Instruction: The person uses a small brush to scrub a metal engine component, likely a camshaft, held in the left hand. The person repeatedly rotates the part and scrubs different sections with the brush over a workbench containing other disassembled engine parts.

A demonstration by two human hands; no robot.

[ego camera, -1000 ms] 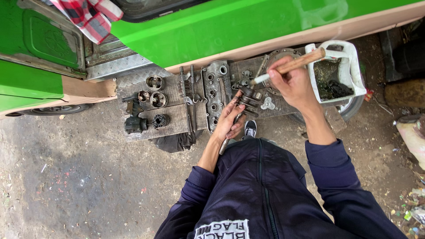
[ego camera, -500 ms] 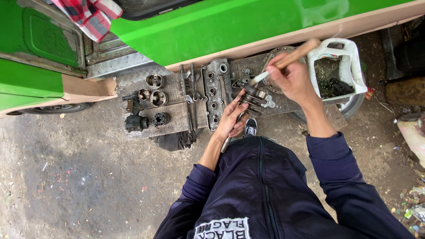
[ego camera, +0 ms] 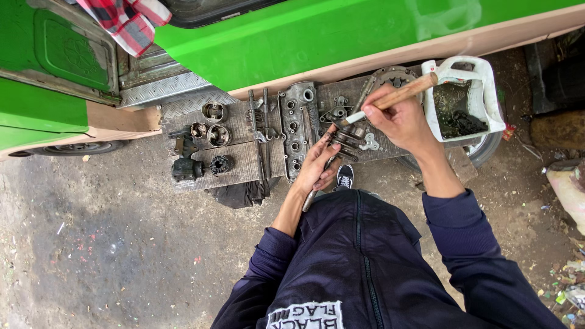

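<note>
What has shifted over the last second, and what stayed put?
The right hand has swung the brush: its wooden handle end has dropped from high over the cut-open white jug to the jug's near rim, while the bristles stay on the geared shaft. The left hand still steadies that shaft. The parts laid out on the boards have not moved.

Grey dirt ground (ego camera: 91, 256) (litter-speckled) beside a green vehicle (ego camera: 317, 36), daylight
</note>
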